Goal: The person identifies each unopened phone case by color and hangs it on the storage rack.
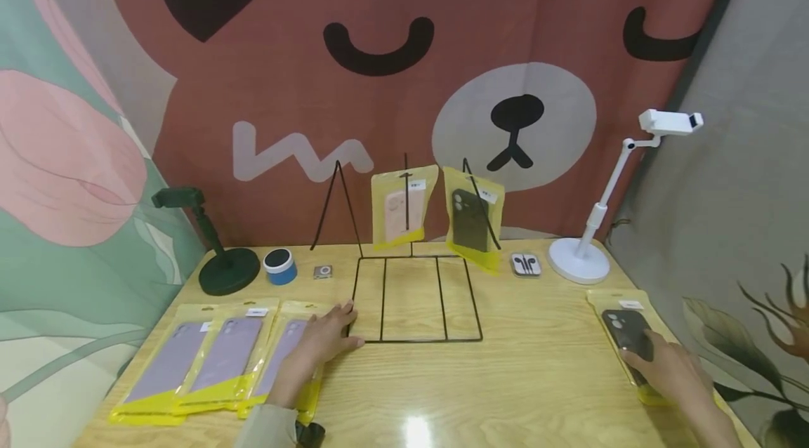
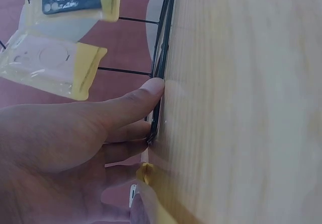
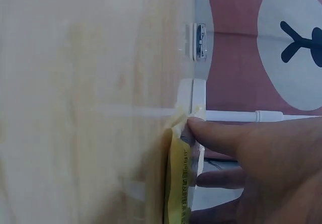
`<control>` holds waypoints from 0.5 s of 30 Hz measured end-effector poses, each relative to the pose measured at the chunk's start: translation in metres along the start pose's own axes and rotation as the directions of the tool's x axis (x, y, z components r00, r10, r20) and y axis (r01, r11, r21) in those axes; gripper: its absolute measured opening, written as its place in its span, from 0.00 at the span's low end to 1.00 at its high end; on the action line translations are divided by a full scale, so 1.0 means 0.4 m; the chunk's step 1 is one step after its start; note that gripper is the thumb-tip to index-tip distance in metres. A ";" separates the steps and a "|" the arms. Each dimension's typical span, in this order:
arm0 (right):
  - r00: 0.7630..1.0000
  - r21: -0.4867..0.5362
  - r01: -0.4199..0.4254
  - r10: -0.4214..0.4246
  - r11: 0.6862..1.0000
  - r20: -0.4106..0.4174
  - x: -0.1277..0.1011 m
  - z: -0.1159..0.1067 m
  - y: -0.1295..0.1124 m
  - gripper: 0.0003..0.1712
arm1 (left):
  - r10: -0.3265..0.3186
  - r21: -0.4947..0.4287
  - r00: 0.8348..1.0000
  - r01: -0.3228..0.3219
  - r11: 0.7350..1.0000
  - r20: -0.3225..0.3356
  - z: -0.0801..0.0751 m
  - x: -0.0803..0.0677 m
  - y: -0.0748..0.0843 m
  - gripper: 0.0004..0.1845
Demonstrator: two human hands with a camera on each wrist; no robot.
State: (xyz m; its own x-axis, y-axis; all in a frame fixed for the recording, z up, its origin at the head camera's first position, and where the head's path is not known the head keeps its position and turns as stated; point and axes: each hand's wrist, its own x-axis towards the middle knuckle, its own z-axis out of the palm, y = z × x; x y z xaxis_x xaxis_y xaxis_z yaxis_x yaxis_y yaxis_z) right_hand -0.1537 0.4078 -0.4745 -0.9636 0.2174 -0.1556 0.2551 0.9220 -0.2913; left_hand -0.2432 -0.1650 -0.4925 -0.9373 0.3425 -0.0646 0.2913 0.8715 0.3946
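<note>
Both hands lie flat with straight fingers. At lower right, the right hand (image 1: 670, 367) covers the near end of a dark phone case (image 1: 627, 334); its yellow packet runs off-frame. At centre-left, the left hand (image 1: 322, 339) hides a lilac case (image 1: 286, 350), fingertips touching the black wire rack (image 1: 413, 299).
</note>
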 end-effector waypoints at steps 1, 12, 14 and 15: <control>1.000 -0.001 -0.024 0.024 1.000 0.013 -0.002 0.001 0.000 0.60 | 0.000 -0.004 1.000 0.000 1.000 0.000 0.001 0.000 0.000 0.35; 1.000 0.045 0.008 -0.006 0.999 -0.024 0.013 0.001 -0.001 0.60 | -0.006 -0.012 1.000 0.006 1.000 -0.005 -0.004 0.000 0.004 0.35; 0.999 0.057 0.001 0.002 0.998 -0.041 0.016 0.001 0.000 0.62 | -0.004 -0.008 1.000 0.004 1.000 -0.002 -0.006 0.000 0.006 0.35; 0.999 0.061 -0.014 0.017 0.998 -0.043 0.017 0.002 0.000 0.64 | -0.005 -0.007 1.000 0.005 1.000 0.000 -0.006 0.000 0.006 0.35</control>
State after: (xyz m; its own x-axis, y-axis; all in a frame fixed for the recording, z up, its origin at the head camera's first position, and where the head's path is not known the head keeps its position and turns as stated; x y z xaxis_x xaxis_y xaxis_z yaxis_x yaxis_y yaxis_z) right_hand -0.1602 0.4091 -0.4765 -0.9617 0.2469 -0.1195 0.2734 0.8975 -0.3460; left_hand -0.2431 -0.1638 -0.4895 -0.9387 0.3384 -0.0660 0.2857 0.8706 0.4005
